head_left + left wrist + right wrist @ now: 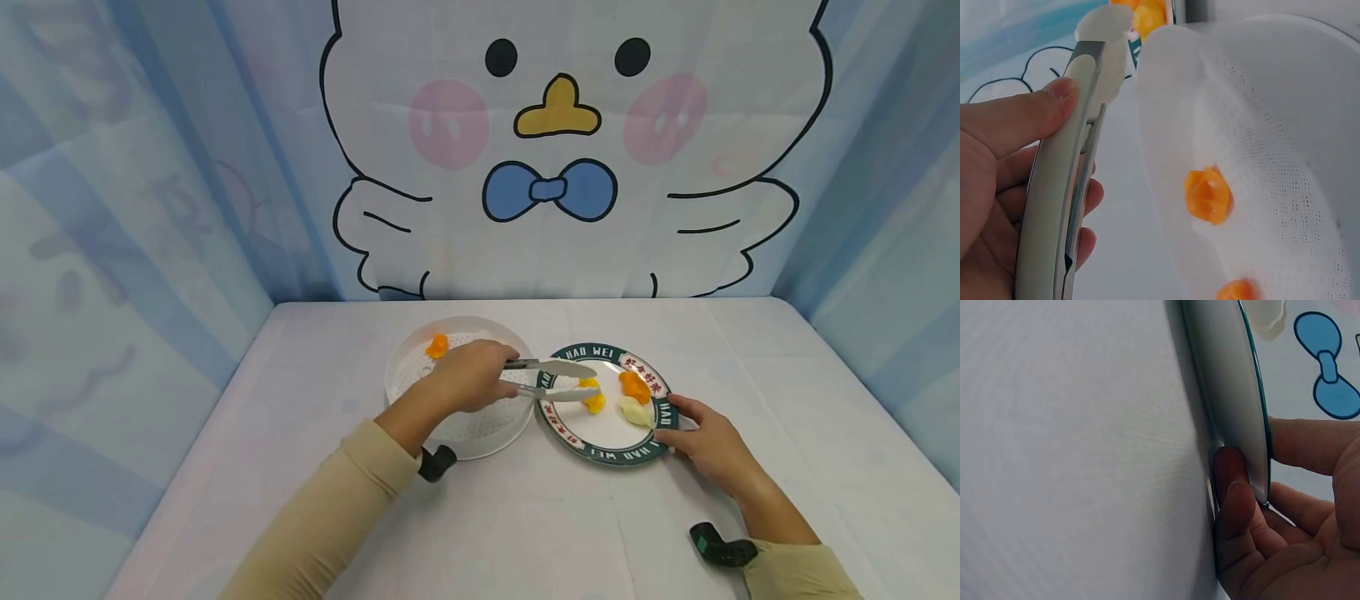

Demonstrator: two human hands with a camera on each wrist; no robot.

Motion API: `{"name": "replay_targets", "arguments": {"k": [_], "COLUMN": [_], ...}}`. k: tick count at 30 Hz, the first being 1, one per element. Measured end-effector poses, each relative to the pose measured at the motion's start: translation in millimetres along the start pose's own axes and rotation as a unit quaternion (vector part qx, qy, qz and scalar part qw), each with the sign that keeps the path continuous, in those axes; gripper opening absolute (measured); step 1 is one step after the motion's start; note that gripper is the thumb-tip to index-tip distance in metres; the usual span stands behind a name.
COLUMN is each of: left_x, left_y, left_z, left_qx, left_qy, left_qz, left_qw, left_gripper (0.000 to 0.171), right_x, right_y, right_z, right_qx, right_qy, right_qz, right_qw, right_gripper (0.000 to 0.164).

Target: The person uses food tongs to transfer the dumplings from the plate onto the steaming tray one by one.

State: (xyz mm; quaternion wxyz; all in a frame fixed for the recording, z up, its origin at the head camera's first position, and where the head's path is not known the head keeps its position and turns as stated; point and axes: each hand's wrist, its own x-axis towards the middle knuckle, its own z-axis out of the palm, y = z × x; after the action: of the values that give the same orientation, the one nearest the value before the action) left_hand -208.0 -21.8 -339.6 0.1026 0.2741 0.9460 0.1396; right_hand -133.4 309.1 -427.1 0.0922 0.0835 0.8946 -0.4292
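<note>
My left hand (474, 375) grips a pair of tongs (1054, 169) with pale handles, thumb on one side and fingers on the other. The tongs' tips reach over the plate (615, 457), on either side of a yellow piece (595, 403); whether they touch it I cannot tell. My right hand (708, 442) pinches the plate's green-patterned rim; the right wrist view shows fingers under the plate (1235, 381). On the plate also lie an orange piece (634, 387) and a pale cream piece (636, 412), both small and folded-looking.
A white round perforated tray (480, 442) stands left of the plate, partly behind my left forearm. Inside it sits an orange folded piece (1208, 195), with another orange piece (1236, 290) at the left wrist view's lower edge. A printed curtain (555, 250) hangs behind the table.
</note>
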Motion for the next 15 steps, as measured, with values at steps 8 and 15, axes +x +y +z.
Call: {"name": "replay_targets", "arguments": {"k": [8, 15], "left_x": [4.3, 2.2], "left_y": [-0.6, 4.3], "left_z": [-1.7, -2.9], "left_qx": [0.030, 0.050], "left_qy": [0.002, -0.012], "left_qz": [-0.006, -0.003], "left_qw": [0.9995, 0.9987], "left_gripper": [0.048, 0.048], "right_x": [-0.4, -0.7], "right_y": [-1.1, -1.2], "right_z": [-0.3, -0.1], "right_qx": [-0.008, -0.009], "right_qy": [-0.001, 0.001], "right_qz": [0.000, 0.001], "right_qw": [1.000, 1.000], "right_gripper": [0.079, 0.079]}}
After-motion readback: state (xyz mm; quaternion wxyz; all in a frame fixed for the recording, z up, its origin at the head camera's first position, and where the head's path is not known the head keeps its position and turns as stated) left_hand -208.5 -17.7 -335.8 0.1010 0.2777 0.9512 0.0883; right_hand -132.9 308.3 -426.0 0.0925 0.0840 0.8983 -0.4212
